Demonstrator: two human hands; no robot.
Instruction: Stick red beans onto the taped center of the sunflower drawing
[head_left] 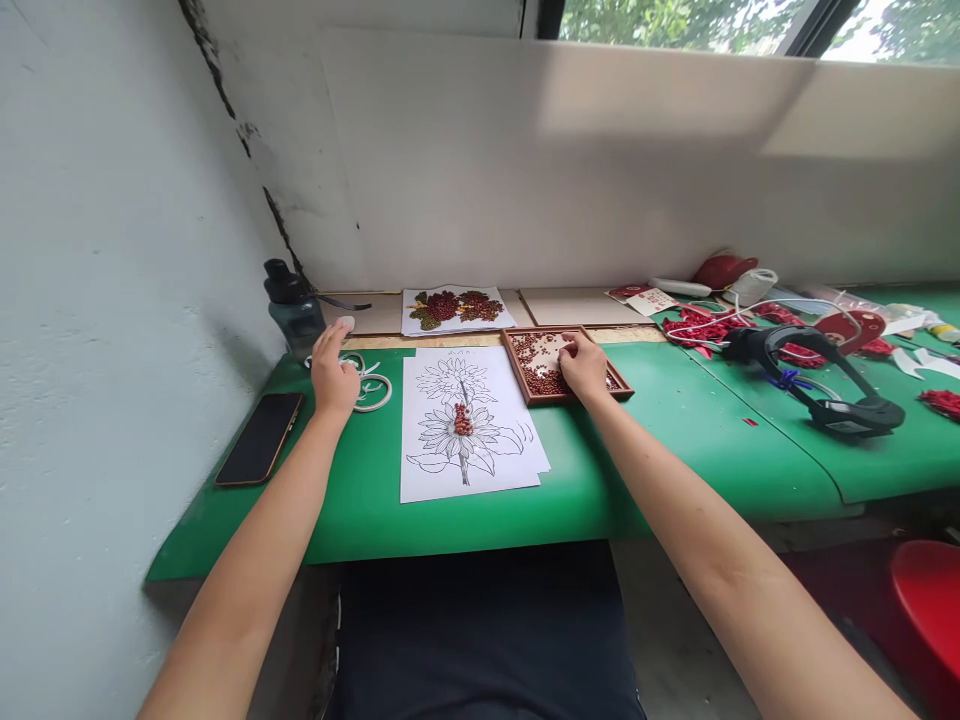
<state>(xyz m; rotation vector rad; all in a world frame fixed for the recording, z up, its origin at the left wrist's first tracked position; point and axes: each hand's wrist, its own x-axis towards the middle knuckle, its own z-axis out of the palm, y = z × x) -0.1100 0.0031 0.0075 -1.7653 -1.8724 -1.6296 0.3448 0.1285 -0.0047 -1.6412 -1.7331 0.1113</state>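
Here's my right hand [583,368], fingers bunched over the wooden tray [518,374] of red-brown beads [546,384]; can't tell if they've closed on one! Beside it, my flower drawing [427,482] wears a bead cluster [463,420] at its lower bloom. My left hand [334,370] is up by the bottle [294,315], something pale at its fingertips; gripped or not, I can't tell. Beyond, a card [651,302] with red print too small to read, and a black headband [874,415] with a pale label, equally unreadable!
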